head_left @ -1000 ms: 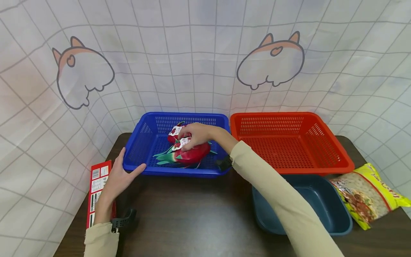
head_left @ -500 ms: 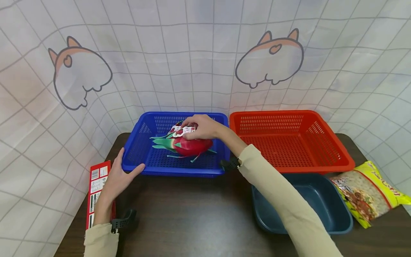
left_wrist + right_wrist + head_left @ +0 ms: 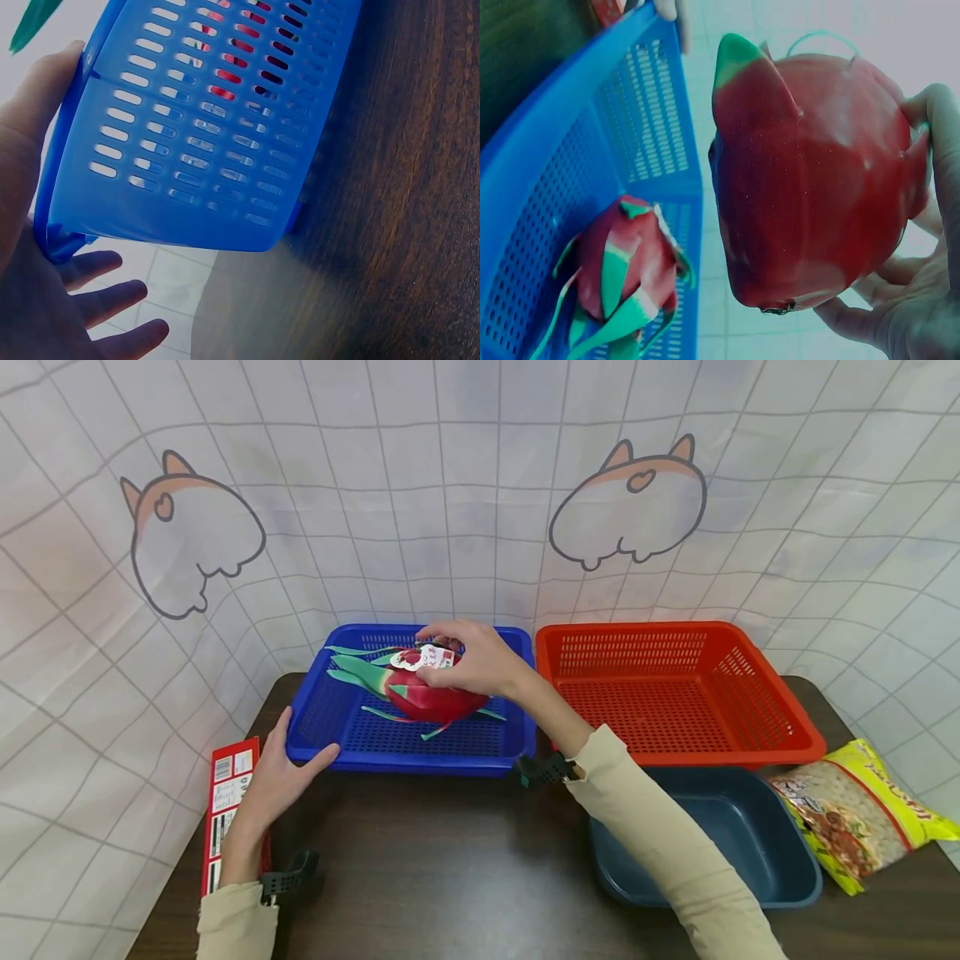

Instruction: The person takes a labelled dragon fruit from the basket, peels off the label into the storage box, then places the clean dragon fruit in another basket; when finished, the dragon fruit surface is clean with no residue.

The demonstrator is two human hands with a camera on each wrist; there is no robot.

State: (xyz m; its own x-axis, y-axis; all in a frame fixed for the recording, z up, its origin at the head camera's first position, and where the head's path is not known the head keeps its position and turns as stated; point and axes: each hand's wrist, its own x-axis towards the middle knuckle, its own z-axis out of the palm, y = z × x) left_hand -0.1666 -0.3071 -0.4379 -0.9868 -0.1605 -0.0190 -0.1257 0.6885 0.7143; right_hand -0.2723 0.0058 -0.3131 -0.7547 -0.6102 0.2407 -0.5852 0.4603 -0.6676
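My right hand [image 3: 480,658] grips a red dragon fruit [image 3: 435,697] with green leaf tips and a white label, holding it over the blue basket [image 3: 420,764]. Seen from the right wrist, that dragon fruit [image 3: 810,180] is raised above the basket wall, thumb and fingers round one side. A second dragon fruit [image 3: 630,259] lies inside the basket; the head view mostly hides it behind the held one. At the basket's front left corner rests my left hand [image 3: 281,777], thumb against the rim and the other fingers [image 3: 109,300] spread straight beyond the side.
A red basket [image 3: 682,758] adjoins the blue one on the right. In front of it stands a dark blue tub [image 3: 806,893], partly under my right sleeve. A yellow food bag [image 3: 862,814] lies at the far right, a red-and-white box [image 3: 225,793] beside my left forearm.
My right hand has lifted the dragon fruit from the blue basket, its leafy end swinging toward the back left. The left hand stays at the corner.
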